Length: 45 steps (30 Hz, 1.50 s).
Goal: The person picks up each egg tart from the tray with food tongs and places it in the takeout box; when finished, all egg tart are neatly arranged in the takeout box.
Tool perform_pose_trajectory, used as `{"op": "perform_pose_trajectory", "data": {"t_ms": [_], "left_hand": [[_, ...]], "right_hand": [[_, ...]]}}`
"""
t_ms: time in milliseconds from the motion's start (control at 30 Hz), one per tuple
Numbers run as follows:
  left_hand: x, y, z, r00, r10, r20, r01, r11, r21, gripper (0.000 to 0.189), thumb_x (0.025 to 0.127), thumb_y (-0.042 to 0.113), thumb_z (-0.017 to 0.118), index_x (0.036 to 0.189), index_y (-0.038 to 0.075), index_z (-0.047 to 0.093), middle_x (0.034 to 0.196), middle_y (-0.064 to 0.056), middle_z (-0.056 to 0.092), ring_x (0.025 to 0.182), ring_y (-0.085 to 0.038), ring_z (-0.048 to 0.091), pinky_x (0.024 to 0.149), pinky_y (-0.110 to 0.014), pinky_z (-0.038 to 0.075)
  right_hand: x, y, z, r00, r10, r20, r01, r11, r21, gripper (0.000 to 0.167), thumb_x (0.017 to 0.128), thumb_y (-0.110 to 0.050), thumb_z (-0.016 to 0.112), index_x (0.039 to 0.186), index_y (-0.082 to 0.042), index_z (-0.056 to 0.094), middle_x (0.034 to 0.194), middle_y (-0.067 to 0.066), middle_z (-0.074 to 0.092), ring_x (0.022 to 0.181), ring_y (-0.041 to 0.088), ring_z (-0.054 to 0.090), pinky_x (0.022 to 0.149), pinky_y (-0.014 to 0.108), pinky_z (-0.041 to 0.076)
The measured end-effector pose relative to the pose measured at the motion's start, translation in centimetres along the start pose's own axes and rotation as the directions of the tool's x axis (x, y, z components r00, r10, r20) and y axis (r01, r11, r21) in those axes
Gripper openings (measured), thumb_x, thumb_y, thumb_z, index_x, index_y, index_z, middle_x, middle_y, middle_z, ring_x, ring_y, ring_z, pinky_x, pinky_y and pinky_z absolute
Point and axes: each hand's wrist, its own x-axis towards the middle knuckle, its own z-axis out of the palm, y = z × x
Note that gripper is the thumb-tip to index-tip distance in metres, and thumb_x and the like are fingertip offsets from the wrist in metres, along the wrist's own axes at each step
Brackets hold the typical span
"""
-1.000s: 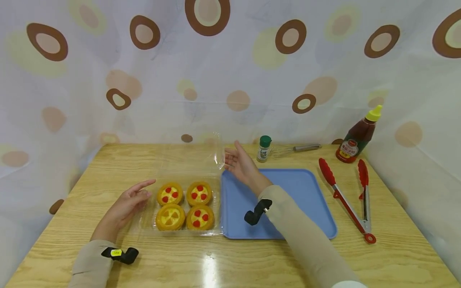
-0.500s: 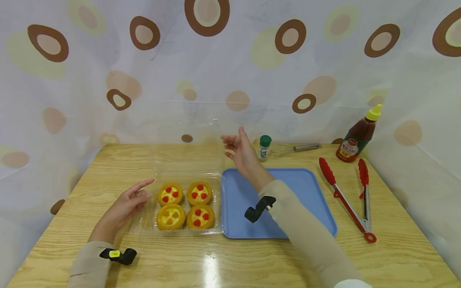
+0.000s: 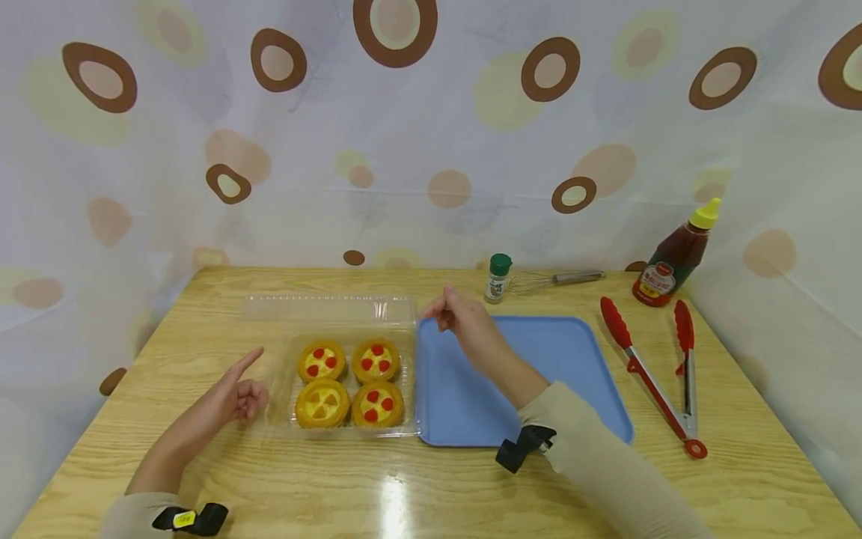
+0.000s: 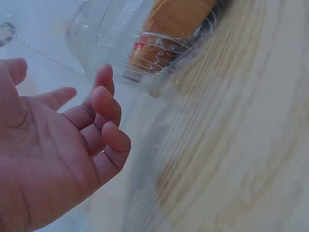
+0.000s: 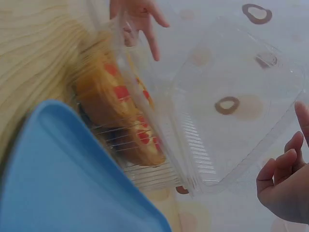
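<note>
A clear plastic clamshell container point(image 3: 281, 389) holds several egg tarts; one tart point(image 3: 322, 404) has brown wedges, while another tart point(image 3: 378, 405) and the rest carry red pieces. Its transparent lid point(image 3: 330, 308) leans back behind the base. Left of the container is my left hand point(image 3: 225, 404), index finger extended and the others loosely bent, with nothing in it; the left wrist view shows the palm point(image 4: 53, 154) bare. My right hand point(image 3: 474, 329) hovers above the blue tray's back left corner, beside the lid's right edge. Its fingers are bent and hold nothing visible; contact with the lid cannot be told.
The blue tray point(image 3: 525, 438) adjoins the container's right side. Behind it are a green-capped seasoning jar point(image 3: 496, 281) and a whisk point(image 3: 559, 280). A sauce bottle point(image 3: 670, 262) and spread red-tipped tongs point(image 3: 649, 382) are at the right. A patterned curtain point(image 3: 444, 135) hangs behind the table.
The lid has gone from raised higher to lying lower towards the back. My right hand rose, then came down beside it. My left hand shifted slightly left and nearer, index finger straighter.
</note>
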Motion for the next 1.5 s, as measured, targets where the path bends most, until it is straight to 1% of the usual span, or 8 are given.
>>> {"op": "perform_pose_trajectory", "data": {"t_ms": [133,333,533,667,867,1033,1300,1500], "left_hand": [[-1.3,0.4,0.0,0.999,0.013,0.032,-0.012,1.0,-0.008,0.065,0.1,0.044,-0.005,0.15,0.003,-0.008,0.087,-0.006,0.052,0.068,-0.016,0.045,0.06,-0.036,0.037],[-2.9,0.7,0.1,0.994,0.055,0.094,-0.049,0.997,-0.064,0.061,0.1,0.04,-0.007,0.15,0.005,-0.012,0.088,-0.005,0.053,0.071,-0.022,0.045,0.066,-0.038,0.036],[-3.4,0.8,1.1,0.996,-0.03,0.083,0.034,0.998,-0.055,0.056,0.106,0.031,0.01,0.149,0.008,-0.016,0.087,-0.003,0.052,0.073,-0.019,0.048,0.069,-0.036,0.038],[-3.6,0.5,1.7,0.997,-0.041,0.061,0.045,0.997,-0.064,0.062,0.106,0.023,0.025,0.149,0.006,-0.016,0.089,-0.007,0.052,0.073,-0.016,0.048,0.07,-0.033,0.042],[-3.7,-0.3,2.1,0.996,0.067,0.061,-0.06,0.992,-0.107,0.066,0.104,0.01,0.031,0.151,0.014,-0.015,0.088,-0.007,0.055,0.069,-0.022,0.043,0.067,-0.034,0.041],[-3.8,-0.6,2.2,0.988,0.137,0.068,-0.127,0.982,-0.138,0.068,0.103,0.004,0.031,0.151,0.019,-0.014,0.087,-0.004,0.056,0.068,-0.027,0.039,0.065,-0.035,0.038],[-3.9,-0.7,2.4,0.986,0.154,0.055,-0.144,0.977,-0.158,0.066,0.103,0.003,0.03,0.151,0.018,-0.012,0.086,0.0,0.056,0.068,-0.028,0.036,0.064,-0.035,0.038],[-3.3,-0.6,2.6,0.995,0.103,-0.001,-0.102,0.991,-0.08,0.065,0.103,0.007,0.032,0.151,0.01,-0.013,0.081,-0.002,0.054,0.067,-0.024,0.04,0.065,-0.033,0.04]], "right_hand": [[-2.1,1.1,-0.3,0.998,-0.019,0.066,0.033,0.972,-0.231,0.054,0.102,-0.041,0.035,0.092,-0.001,0.07,0.089,0.003,0.059,0.081,0.021,0.049,0.08,0.034,0.041],[-5.0,2.8,-0.5,0.978,-0.088,0.189,0.156,0.908,-0.389,0.027,0.099,-0.02,0.05,0.091,-0.004,0.07,0.096,0.003,0.057,0.082,0.017,0.047,0.071,0.031,0.041],[-7.0,4.6,-0.3,0.968,-0.134,0.212,0.224,0.839,-0.496,0.014,0.094,-0.019,0.059,0.091,-0.01,0.07,0.091,0.001,0.052,0.069,0.011,0.039,0.062,0.023,0.035],[-7.9,5.1,-0.1,0.965,-0.142,0.219,0.238,0.826,-0.511,0.013,0.094,-0.02,0.06,0.098,-0.011,0.069,0.098,0.005,0.052,0.07,0.013,0.041,0.062,0.023,0.038],[-8.6,5.7,0.6,0.972,-0.121,0.203,0.209,0.841,-0.5,0.017,0.092,-0.021,0.063,0.105,-0.011,0.065,0.1,0.01,0.053,0.075,0.013,0.045,0.065,0.025,0.043],[-9.0,6.2,1.3,0.979,-0.078,0.19,0.159,0.876,-0.456,0.031,0.09,-0.021,0.066,0.115,-0.006,0.058,0.099,0.006,0.056,0.074,0.01,0.051,0.064,0.025,0.047],[-9.3,6.4,2.3,0.982,0.095,0.162,-0.052,0.966,-0.251,0.04,0.091,-0.016,0.064,0.125,-0.004,0.046,0.083,0.016,0.062,0.063,0.019,0.059,0.053,0.027,0.048],[-9.0,6.3,2.8,0.976,0.173,0.129,-0.161,0.982,-0.102,0.042,0.092,-0.013,0.062,0.126,-0.001,0.04,0.08,0.024,0.061,0.062,0.018,0.058,0.055,0.026,0.049]]}}
